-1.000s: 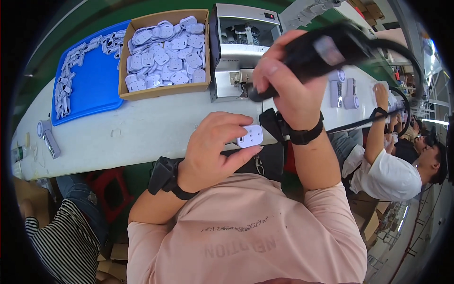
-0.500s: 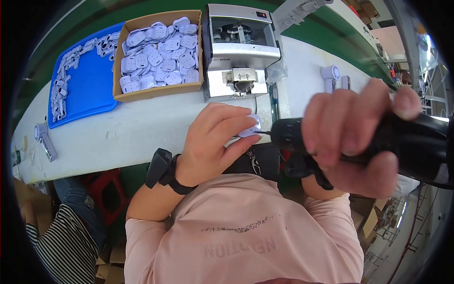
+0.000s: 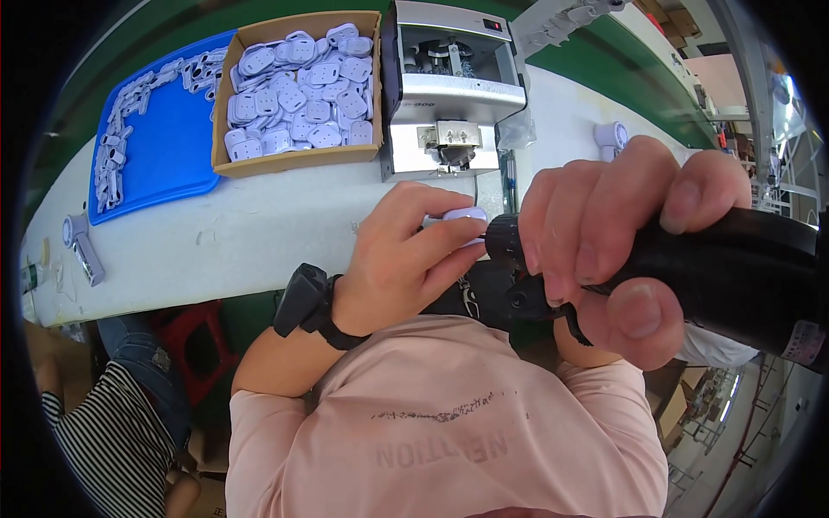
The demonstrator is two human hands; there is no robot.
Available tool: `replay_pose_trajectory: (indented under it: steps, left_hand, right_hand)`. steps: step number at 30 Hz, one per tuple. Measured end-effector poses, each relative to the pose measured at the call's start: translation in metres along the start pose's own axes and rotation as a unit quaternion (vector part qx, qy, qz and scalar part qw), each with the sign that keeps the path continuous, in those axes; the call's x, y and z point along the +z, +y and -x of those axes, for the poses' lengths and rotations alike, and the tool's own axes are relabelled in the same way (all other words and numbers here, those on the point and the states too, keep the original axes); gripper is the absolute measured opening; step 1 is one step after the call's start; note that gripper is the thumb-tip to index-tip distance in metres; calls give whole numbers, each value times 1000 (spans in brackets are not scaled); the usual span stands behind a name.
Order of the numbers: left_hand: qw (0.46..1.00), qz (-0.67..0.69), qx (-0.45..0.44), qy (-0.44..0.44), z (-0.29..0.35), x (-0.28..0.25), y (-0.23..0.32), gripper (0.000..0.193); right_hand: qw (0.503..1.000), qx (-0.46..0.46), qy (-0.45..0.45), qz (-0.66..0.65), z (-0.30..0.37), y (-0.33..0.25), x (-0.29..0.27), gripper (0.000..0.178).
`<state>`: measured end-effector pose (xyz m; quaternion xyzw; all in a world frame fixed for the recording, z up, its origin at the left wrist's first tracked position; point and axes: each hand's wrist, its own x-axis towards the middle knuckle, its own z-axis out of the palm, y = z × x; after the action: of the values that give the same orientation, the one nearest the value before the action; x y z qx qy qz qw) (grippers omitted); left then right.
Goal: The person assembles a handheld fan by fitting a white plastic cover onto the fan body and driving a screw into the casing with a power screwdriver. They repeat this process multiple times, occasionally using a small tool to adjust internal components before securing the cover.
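Observation:
My left hand (image 3: pixel 406 255) pinches a small white plastic housing (image 3: pixel 467 213), its fingers covering much of it. From the right, my right hand (image 3: pixel 622 250) wraps around a black electric screwdriver (image 3: pixel 734 272). The screwdriver's ribbed nose is right at the housing, by my left fingertips; its bit is mostly hidden, so I cannot tell how it meets a screw. Just beyond my hands stands a silver-and-black screw feeder (image 3: pixel 453 95), with small metal screws in its window.
Left of the feeder, a cardboard box (image 3: pixel 302 164) holds a heap of white housings. Beside it lies a blue tray (image 3: pixel 160 177) with small white parts along its edges. White handheld devices lie at the table's left (image 3: pixel 82 250) and right. Another person in a striped top (image 3: pixel 112 440) is at lower left.
My right hand has brought the screwdriver left, its nose now close against the housing where a length of bit showed before. The housing is tilted more in my left fingers. The view has shifted slightly.

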<state>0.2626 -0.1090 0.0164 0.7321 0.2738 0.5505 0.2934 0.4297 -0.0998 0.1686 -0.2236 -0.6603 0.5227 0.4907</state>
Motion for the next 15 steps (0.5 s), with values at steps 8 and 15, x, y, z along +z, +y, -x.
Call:
replay_pose_trajectory:
  steps: [8, 15]
  left_hand:
    - [999, -8, -5, -30, 0, -3, 3, 44]
    - [992, 5, -90, -89, 19, -9, -16, 66]
  right_hand:
    - [999, -23, 46, -19, 16, 13, -12, 45]
    - [910, 24, 399, -113, 71, 15, -99, 39]
